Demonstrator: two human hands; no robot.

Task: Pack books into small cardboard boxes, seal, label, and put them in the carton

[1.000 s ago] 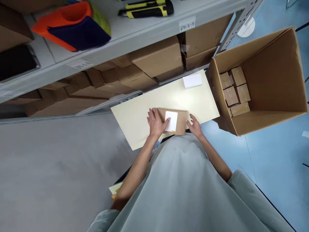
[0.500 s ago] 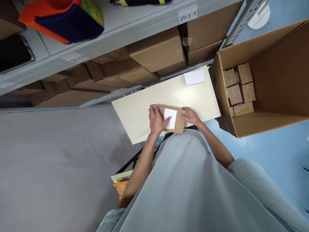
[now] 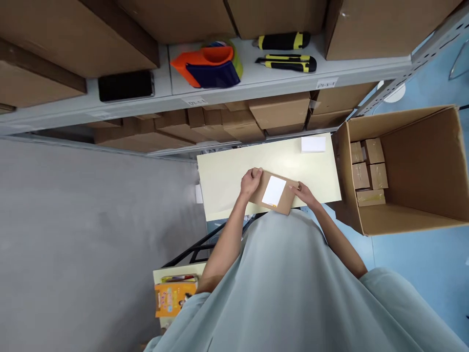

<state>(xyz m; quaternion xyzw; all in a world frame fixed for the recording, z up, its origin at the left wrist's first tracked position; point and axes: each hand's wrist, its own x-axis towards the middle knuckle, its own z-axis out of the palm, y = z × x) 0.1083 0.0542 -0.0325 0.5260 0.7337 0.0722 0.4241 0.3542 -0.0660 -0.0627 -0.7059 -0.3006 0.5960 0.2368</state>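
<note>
A small brown cardboard box (image 3: pixel 258 193) with a white label (image 3: pixel 274 191) on its upper face is held between my two hands, tilted, over the front part of a pale yellow table (image 3: pixel 223 178). My left hand (image 3: pixel 251 182) is closed round its left end, fingers curled at the far corner. At the right end, my right hand (image 3: pixel 302 193) grips the edge, thumb on top; the fingers underneath are partly hidden. A stack of white labels (image 3: pixel 313 144) lies near the table's far right corner.
Right of the table stands a large open carton (image 3: pixel 417 220) with several small boxes (image 3: pixel 368 171) inside. A shelf (image 3: pixel 249 93) above the far edge carries an orange and blue tape dispenser (image 3: pixel 212 68), two utility knives (image 3: pixel 287 51) and a black phone (image 3: pixel 126 86). An orange booklet (image 3: pixel 170 299) lies lower left.
My left hand has gone from lying on top of the box, thumb at the label, to gripping its left end. The box is turned slightly clockwise. My view has shifted, showing more shelf.
</note>
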